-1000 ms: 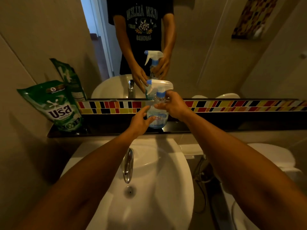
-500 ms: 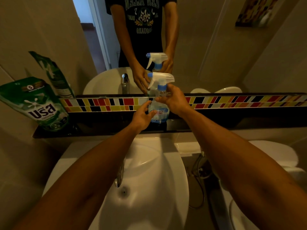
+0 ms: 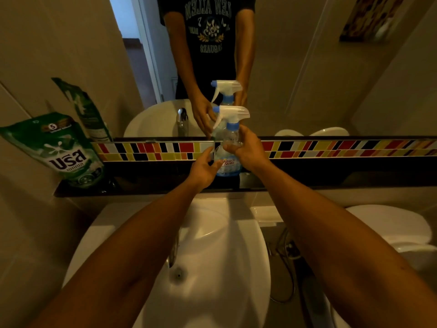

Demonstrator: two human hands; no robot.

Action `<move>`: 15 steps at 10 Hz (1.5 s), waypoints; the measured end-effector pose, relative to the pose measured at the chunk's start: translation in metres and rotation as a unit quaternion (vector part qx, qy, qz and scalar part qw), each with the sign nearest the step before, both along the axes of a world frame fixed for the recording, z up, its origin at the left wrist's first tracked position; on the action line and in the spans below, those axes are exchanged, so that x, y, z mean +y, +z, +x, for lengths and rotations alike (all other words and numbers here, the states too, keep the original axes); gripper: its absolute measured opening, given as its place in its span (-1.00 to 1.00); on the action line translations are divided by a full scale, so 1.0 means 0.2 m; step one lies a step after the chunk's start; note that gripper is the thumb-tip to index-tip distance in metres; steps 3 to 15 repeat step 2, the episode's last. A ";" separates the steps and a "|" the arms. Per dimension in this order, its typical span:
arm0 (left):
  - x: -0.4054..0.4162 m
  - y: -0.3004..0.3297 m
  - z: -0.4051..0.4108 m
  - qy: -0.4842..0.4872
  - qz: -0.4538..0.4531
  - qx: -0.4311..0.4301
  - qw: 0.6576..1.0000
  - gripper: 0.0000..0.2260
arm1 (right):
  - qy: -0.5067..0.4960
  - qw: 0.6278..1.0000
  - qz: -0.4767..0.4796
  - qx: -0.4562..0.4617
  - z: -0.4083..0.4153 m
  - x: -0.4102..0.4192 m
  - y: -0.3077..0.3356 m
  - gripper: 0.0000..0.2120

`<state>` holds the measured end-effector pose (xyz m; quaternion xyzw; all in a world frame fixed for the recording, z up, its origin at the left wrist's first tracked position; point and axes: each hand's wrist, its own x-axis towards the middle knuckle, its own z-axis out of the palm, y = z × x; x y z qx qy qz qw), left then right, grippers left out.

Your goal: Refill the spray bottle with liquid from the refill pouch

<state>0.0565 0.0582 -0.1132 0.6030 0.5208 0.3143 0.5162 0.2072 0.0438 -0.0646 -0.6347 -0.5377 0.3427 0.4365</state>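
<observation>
The bottle (image 3: 228, 159) stands on the ledge (image 3: 331, 176). Right hand (image 3: 246, 150) grips its neck, left hand (image 3: 204, 170) cups the base — seemingly touching. Brace low, twist the head (image 3: 233, 113) off squarely — pouch (image 3: 61, 150) waits left.

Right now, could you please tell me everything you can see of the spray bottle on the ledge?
The spray bottle is clear plastic with a white trigger head, blue nozzle tip and blue collar, and a blue-and-white label. It stands upright on the dark ledge before the mirror, head still fitted. The right hand grips its neck; the left hand touches its lower body. Its liquid level cannot be judged.
</observation>
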 end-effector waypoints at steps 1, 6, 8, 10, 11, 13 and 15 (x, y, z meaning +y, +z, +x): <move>-0.02 0.00 -0.05 0.022 0.008 0.068 0.997 -0.45 | 0.004 1.000 0.017 0.012 -0.02 -0.05 -0.02 -0.31; -0.06 0.04 -0.13 0.043 0.025 0.117 0.992 -0.48 | -0.041 0.998 0.036 0.035 -0.05 -0.11 -0.04 -0.31; -0.06 0.04 -0.13 0.043 0.025 0.117 0.992 -0.48 | -0.041 0.998 0.036 0.035 -0.05 -0.11 -0.04 -0.31; -0.06 0.04 -0.13 0.043 0.025 0.117 0.992 -0.48 | -0.041 0.998 0.036 0.035 -0.05 -0.11 -0.04 -0.31; -0.06 0.04 -0.13 0.043 0.025 0.117 0.992 -0.48 | -0.041 0.998 0.036 0.035 -0.05 -0.11 -0.04 -0.31; -0.06 0.04 -0.13 0.043 0.025 0.117 0.992 -0.48 | -0.041 0.998 0.036 0.035 -0.05 -0.11 -0.04 -0.31; -0.06 0.04 -0.13 0.043 0.025 0.117 0.992 -0.48 | -0.041 0.998 0.036 0.035 -0.05 -0.11 -0.04 -0.31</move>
